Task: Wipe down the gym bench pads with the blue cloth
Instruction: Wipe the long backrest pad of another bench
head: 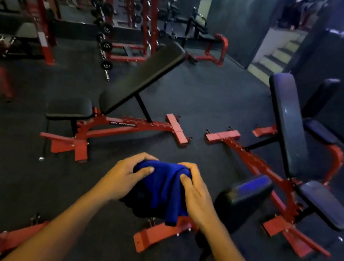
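- Our two bare hands hold the bunched blue cloth (161,187) between them: left hand (125,173) curled round its left side, right hand (194,188) gripping its right side.
- We see the cloth draped over a black padded end of a red-framed bench (243,197), a tail hanging down.
- Beyond, a black inclined bench with red steel frame (138,80) stands on the dark rubber floor (204,99).
- To our right, a second upright black-padded bench (288,123).
- Farthest, red weight racks (135,13).

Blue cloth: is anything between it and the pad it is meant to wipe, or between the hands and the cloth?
Nothing visible. The left hand and right hand both grip the blue cloth, which seems to lie on a dark pad beneath it.
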The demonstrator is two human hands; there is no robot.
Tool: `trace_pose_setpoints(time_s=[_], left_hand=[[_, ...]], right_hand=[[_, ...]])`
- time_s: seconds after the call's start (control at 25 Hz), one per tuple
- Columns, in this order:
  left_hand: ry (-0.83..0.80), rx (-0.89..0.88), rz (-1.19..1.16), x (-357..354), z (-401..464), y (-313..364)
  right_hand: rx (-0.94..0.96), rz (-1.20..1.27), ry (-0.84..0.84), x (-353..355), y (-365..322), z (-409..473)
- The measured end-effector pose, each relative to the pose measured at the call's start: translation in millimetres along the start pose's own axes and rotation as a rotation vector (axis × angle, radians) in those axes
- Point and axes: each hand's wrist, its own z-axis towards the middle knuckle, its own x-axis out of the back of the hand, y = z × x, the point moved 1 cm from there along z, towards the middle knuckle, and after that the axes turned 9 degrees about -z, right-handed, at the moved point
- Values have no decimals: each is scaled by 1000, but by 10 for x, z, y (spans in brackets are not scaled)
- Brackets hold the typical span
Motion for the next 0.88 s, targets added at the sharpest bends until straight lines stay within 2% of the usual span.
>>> trace_pose_setpoints(time_s=[0.08, 0.16, 0.24, 0.32, 0.4, 0.48, 0.6, 0.76, 0.88], left_hand=[[33, 21, 32, 242, 102, -183], [155, 30, 83, 330, 226, -277], [250, -31, 30, 316, 353, -213], [107, -74, -28, 237, 479, -73], [-65, -78, 90, 131, 631, -8], [-50, -122, 165, 158, 878, -43], [-12, -234, 123, 317, 1362, -77], [-86, -269, 151, 565, 2058, -86], [-122, -273, 129, 677, 2621, -40]], right_hand=[[2, -24, 19, -126, -126, 259], [-22, -23, 65, -227, -195, 451], [-17, 7, 139, -268, -275, 611], [3, 56, 207, -280, -313, 794], [4, 87, 252, -235, -325, 957], [1, 117, 275, -164, -319, 1157], [-15, 112, 273, -31, -180, 1476], [-53, -70, 141, 141, 71, 1887], [-69, -195, 164, 223, 177, 2237]])
